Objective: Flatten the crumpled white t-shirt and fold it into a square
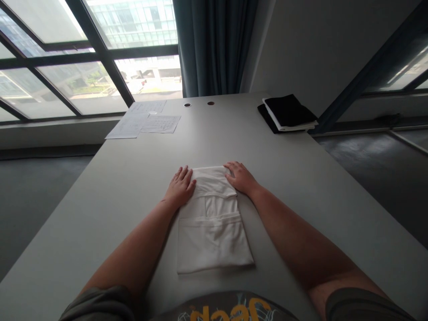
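A white garment (pixel 214 243), folded into a long narrow shape, lies flat on the table right in front of me. Both its far end and its near end are turned in toward the middle, where a narrower strip shows between the two folds. My left hand (pixel 180 186) rests flat on the garment's far left edge, fingers stretched out. Over at the far right corner, my right hand (pixel 241 177) lies with its fingers spread and the fingertips touching the cloth. Neither hand grips the fabric. Which kind of garment it is I cannot tell.
The white table (pixel 120 200) reaches toward a window and a blue curtain (pixel 214 49). Written paper sheets (pixel 160 124) lie at the far left. Folded black and white cloths (pixel 289 111) are stacked at the far right. Two round cable holes (pixel 187 105) sit near the far edge.
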Available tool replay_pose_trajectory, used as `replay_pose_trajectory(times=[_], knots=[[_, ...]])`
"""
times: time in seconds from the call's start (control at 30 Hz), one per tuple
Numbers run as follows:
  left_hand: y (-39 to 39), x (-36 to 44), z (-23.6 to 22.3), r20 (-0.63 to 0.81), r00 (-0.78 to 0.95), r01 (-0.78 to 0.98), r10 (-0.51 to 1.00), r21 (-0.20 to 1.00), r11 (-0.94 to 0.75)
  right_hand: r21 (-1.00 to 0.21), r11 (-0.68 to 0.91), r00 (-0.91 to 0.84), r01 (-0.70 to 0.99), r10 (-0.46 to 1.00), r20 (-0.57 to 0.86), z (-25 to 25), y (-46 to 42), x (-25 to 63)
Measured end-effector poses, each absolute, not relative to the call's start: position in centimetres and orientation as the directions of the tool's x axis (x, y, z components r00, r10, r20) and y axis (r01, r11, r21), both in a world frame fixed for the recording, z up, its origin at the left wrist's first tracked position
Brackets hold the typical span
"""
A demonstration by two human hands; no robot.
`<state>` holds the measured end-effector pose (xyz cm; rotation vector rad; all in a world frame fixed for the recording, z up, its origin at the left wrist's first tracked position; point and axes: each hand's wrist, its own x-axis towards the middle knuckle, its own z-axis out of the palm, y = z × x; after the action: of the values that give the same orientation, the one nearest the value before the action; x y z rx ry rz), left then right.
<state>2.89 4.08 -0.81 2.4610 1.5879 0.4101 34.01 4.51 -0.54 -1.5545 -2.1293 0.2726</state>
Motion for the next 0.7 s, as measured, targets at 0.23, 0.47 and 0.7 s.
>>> replay_pose_trajectory(times=[0.23,0.47,0.7], knots=[[4.4,3.0,-0.7,0.126,0.361,0.884,0.924,0.27,-0.382,-0.436,0.317,-0.226,0.842,0.942,0.25,-0.6,4.5,33.9],[5.1,2.5,-1.2,0.121,0.371,0.878,0.921,0.278,-0.39,-0.405,0.322,-0.23,0.856,0.938,0.259,-0.8,4.6,33.9],[5.8,2.5,-0.9,0.084,0.404,0.857,0.911,0.314,-0.409,-0.408,0.308,-0.184,0.86,0.931,0.315,-1.5,4.8,34.0]])
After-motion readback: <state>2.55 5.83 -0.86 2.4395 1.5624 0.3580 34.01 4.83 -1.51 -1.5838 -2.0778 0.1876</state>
